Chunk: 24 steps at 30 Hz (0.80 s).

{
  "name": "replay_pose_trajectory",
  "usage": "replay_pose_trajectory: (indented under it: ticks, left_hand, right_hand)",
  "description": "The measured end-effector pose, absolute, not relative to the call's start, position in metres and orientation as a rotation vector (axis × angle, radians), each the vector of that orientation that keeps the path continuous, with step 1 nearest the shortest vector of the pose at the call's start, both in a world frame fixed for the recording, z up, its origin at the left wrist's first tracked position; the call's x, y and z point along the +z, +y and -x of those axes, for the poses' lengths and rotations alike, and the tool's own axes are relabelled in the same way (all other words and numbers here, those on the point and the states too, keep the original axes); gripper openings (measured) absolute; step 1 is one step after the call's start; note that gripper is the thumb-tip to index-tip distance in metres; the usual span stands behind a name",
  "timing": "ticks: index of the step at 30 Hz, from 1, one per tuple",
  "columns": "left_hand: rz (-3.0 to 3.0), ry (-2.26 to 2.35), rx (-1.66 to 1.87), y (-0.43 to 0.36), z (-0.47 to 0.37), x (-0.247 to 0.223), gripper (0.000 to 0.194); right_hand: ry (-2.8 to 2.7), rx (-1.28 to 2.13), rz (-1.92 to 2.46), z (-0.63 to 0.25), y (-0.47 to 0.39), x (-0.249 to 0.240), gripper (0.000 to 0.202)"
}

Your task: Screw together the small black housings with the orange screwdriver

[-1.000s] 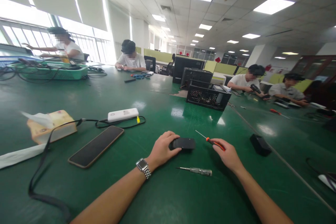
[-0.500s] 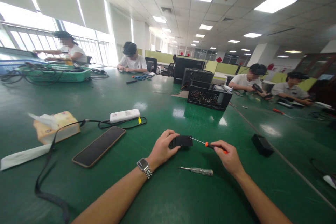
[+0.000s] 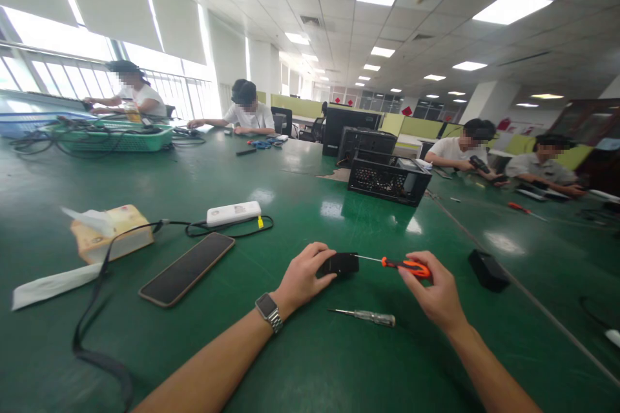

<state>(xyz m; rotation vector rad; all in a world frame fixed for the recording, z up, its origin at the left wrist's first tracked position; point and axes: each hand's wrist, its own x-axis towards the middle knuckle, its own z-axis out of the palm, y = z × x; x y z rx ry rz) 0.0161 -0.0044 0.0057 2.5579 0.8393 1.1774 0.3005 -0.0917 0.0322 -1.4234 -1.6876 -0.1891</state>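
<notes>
My left hand [image 3: 310,274] grips a small black box-like part [image 3: 345,263] by its left end, thumb in front and fingers behind. An orange-and-black screwdriver [image 3: 409,266] is in my right hand [image 3: 433,290], held by the handle between thumb and fingers. Its thin shaft points left, and the tip meets the upper right of the black part; whether it sits in a screw is too small to tell. Below them a clear-handled screwdriver [image 3: 371,317] lies on the green table [image 3: 300,368]. A second black block [image 3: 488,270] rests to the right of my right hand.
On the left lie a phone [image 3: 188,269], a white power strip [image 3: 233,213], a tissue pack [image 3: 111,232] and a black strap [image 3: 84,316]. Open computer cases [image 3: 387,177] stand ahead. A green basket [image 3: 121,141] holds cables. Several people sit around the table.
My right hand has loosened and shifted its hold, showing more of the orange handle. The screwdriver lies more level. Across the table, a person has stretched an arm out to the left.
</notes>
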Motion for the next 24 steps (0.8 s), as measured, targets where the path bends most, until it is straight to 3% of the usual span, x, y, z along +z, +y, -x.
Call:
replay_pose_trajectory:
  ticks: [24]
  left_hand:
    - [-2.516, 0.919, 1.185, -0.006, -0.018, 0.005, 0.037]
  right_hand:
    - [-1.797, -0.135, 1.385, -0.283, -0.097, 0.025, 0.022]
